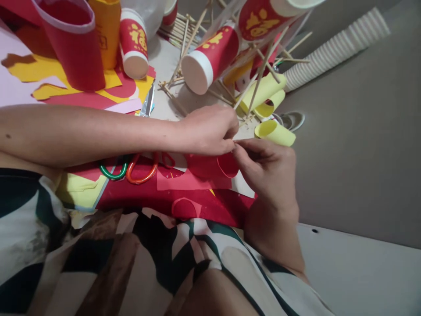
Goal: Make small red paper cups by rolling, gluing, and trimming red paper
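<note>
My left hand [208, 131] reaches across from the left and curls its fingers over a rolled tube of red paper [213, 166]. My right hand [266, 169] comes up from below right and pinches the tube's open end between thumb and fingers. Both hands meet at the tube, just above sheets of red paper [164, 199] lying at the table's near edge. Right beyond the hands stands a frame of thin wooden sticks [256, 83] carrying red paper cups [210, 59] and yellow paper rolls [274, 133].
Scissors with orange handles [141, 171] and green handles [113, 172] lie under my left forearm. Red paper tubes, a yellow tube, red cups and cut red, yellow and pink paper crowd the far left. A long stack of white cups [335, 48] lies at the right. A shoe [294, 119] shows on the floor.
</note>
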`<action>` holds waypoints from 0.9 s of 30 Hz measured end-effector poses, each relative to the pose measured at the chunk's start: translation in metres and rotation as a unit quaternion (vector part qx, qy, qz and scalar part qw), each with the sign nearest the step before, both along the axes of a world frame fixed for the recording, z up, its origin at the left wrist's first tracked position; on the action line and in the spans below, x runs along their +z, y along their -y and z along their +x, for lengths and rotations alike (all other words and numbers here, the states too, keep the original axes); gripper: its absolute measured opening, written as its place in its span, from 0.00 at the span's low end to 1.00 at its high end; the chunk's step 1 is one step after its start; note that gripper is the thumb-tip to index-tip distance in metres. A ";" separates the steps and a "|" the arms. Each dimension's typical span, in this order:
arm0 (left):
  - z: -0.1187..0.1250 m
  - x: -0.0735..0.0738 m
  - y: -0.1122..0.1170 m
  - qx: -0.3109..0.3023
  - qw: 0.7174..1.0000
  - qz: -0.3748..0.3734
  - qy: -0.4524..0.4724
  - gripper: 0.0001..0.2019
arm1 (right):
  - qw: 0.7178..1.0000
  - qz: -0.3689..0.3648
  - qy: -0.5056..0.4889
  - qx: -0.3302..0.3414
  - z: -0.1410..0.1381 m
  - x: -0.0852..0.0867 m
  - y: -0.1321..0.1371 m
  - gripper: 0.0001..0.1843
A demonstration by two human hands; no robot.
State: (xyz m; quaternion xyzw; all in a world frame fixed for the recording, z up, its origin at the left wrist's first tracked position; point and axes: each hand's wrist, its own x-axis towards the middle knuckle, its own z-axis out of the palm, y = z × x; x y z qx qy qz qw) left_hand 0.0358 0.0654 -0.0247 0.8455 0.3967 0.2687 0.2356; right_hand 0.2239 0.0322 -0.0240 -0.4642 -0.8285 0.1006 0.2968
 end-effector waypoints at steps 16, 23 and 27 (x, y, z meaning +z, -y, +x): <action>-0.014 0.008 -0.015 -0.002 0.996 -0.089 -0.015 0.11 | 1.000 0.021 -0.006 -0.011 0.003 -0.002 0.007 0.08; -0.020 -0.004 -0.024 -0.064 0.973 -0.116 -0.190 0.08 | 0.996 0.079 0.030 -0.014 0.004 0.000 0.009 0.08; -0.018 -0.008 -0.025 -0.073 0.967 -0.118 -0.216 0.08 | 0.997 0.070 0.041 -0.012 0.002 -0.001 0.009 0.08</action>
